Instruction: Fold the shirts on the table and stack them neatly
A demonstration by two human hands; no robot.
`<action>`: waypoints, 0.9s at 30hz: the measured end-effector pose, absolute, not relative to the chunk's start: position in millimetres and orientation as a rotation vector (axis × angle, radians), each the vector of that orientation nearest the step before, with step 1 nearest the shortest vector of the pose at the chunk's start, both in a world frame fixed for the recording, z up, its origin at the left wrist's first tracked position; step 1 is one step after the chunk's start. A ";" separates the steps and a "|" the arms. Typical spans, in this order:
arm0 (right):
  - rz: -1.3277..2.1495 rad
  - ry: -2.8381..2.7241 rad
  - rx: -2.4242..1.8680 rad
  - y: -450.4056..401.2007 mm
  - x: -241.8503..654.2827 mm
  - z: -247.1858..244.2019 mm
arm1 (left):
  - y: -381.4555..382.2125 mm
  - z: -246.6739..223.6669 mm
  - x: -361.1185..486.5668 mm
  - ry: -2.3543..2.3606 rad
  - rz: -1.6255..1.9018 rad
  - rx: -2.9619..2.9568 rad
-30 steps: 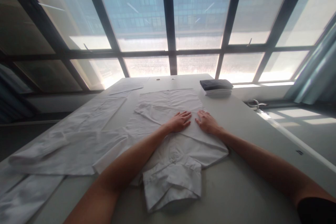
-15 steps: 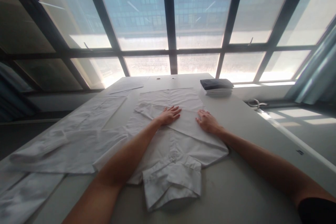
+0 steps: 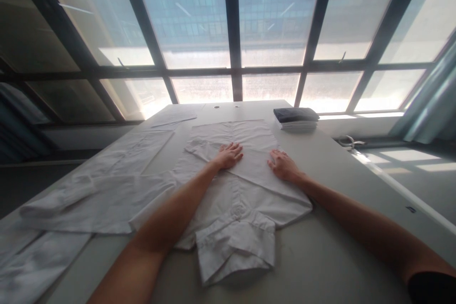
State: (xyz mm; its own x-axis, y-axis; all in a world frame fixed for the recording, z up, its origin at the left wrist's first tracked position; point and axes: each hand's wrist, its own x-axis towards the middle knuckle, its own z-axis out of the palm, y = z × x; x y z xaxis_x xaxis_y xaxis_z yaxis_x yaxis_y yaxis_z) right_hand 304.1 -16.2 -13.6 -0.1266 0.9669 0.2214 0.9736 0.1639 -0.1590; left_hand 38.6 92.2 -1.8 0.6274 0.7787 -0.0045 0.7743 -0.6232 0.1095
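A white shirt point(image 3: 217, 194) lies spread on the table, its collar point(image 3: 237, 249) pointing toward me. One sleeve point(image 3: 245, 164) is folded across its body, and another long sleeve point(image 3: 107, 204) stretches out to the left. My left hand point(image 3: 230, 156) rests flat on the folded sleeve near the middle of the shirt, fingers extended. Along the shirt's right edge lies my right hand point(image 3: 283, 165), palm down with its fingers stretched out. Neither hand grips the cloth.
More white garments point(image 3: 142, 149) lie flat along the table's left side. At the back right stands a stack of folded clothes point(image 3: 296, 118), dark on top and white below. The table point(image 3: 338, 232) ends at tall windows; a curtain point(image 3: 420, 104) hangs to the right.
My left hand has slid very slightly to the left over the cloth. The whole view has shifted a little; the shirt keeps its shape.
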 end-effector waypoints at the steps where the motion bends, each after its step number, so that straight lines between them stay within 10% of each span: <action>1: -0.031 -2.174 -1.868 -15.9 304.2 -13.8 | 90.2 -1.6 40.6 1.313 0.056 2.748; 27: 0.186 -2.416 -1.281 -17.1 296.7 -16.8 | 52.6 -3.4 80.4 0.696 0.193 2.884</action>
State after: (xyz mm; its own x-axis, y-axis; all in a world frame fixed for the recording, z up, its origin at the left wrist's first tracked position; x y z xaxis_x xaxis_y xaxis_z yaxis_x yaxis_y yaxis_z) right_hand 296.7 -17.1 -16.8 -0.5014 0.8176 0.2830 0.7646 0.5718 -0.2974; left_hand 80.4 52.6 -3.4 0.8828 0.4618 0.0859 0.4400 -0.8771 0.1927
